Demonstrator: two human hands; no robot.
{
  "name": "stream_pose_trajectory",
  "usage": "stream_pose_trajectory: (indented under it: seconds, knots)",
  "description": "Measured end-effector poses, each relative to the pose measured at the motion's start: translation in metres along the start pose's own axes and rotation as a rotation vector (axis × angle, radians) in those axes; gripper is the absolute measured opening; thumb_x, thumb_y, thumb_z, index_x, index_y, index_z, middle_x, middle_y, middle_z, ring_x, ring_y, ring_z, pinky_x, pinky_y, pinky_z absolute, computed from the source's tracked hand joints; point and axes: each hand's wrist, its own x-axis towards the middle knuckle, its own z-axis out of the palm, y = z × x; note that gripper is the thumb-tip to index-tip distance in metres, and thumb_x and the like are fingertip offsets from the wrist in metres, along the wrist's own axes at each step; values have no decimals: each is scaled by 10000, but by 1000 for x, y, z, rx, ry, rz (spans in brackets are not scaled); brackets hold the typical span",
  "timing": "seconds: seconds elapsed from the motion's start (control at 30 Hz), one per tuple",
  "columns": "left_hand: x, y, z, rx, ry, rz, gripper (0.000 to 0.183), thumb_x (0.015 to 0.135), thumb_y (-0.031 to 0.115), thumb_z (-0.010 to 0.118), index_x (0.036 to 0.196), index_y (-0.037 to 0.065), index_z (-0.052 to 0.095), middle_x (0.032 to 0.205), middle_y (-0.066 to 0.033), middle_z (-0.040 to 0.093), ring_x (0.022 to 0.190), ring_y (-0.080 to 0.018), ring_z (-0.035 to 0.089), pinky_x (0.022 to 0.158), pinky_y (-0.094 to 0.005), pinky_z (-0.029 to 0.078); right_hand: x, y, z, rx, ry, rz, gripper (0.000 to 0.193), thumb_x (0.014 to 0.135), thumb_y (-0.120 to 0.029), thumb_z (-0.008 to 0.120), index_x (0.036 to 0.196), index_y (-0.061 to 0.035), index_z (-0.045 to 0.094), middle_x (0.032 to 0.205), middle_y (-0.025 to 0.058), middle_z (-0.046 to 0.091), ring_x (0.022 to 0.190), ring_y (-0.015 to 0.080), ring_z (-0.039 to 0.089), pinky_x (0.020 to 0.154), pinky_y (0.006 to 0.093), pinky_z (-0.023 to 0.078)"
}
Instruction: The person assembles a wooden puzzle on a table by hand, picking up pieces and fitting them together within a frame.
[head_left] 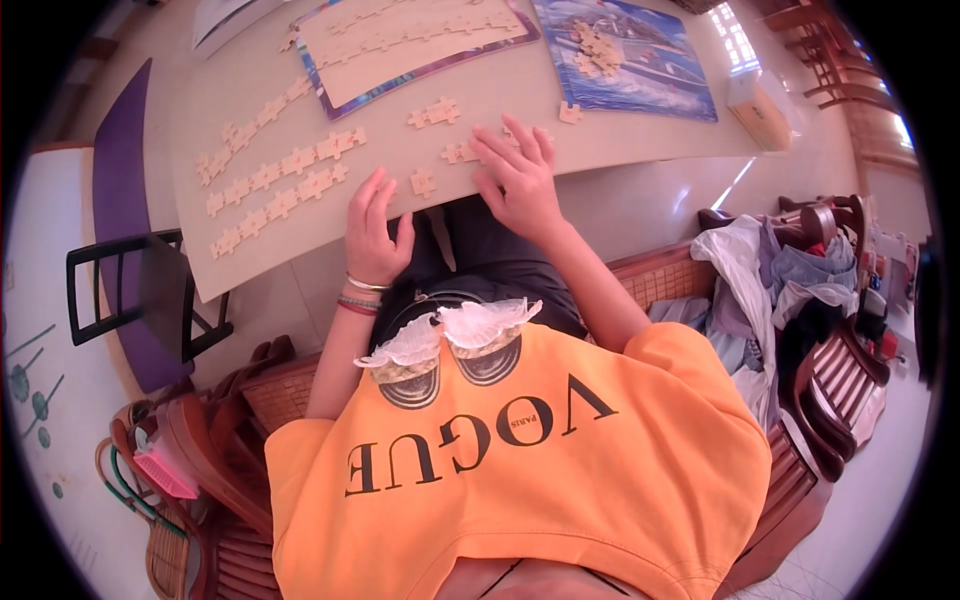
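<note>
At the near edge of the table my left hand [375, 235] rests with its fingers stretched out and nothing in them. My right hand [522, 185] reaches over a short row of jigsaw pieces [458, 153], its fingers apart, partly covering that row. Between the hands lies a single jigsaw piece [422, 182]. Beyond it sits a small joined group of pieces [434, 112]. To the left, several long strips of joined pieces lie face down or plain side up, among them a middle strip [285, 170] and a near strip [280, 208].
A puzzle frame [415, 74] holding more strips lies at the back. Right of it, a blue seascape picture [650, 95] carries a heap of loose pieces [597, 50]; a yellowish box [760, 108] stands at the table's right end. Clothes [740, 270] cover a wooden bench, and a black chair [130, 290] stands left.
</note>
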Motion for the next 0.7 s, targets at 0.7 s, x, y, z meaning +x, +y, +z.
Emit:
stream_pose_trajectory:
  seconds: [0.7]
  knots:
    - [8, 9, -3, 217, -170, 100, 420, 772, 195, 660, 1187, 133, 632, 1276, -35, 567, 1168, -275, 505, 977, -412, 391, -1, 2, 7, 191, -39, -9, 302, 752, -127, 693, 1052, -116, 659, 1158, 20, 635, 1202, 268, 510, 1059, 506, 282]
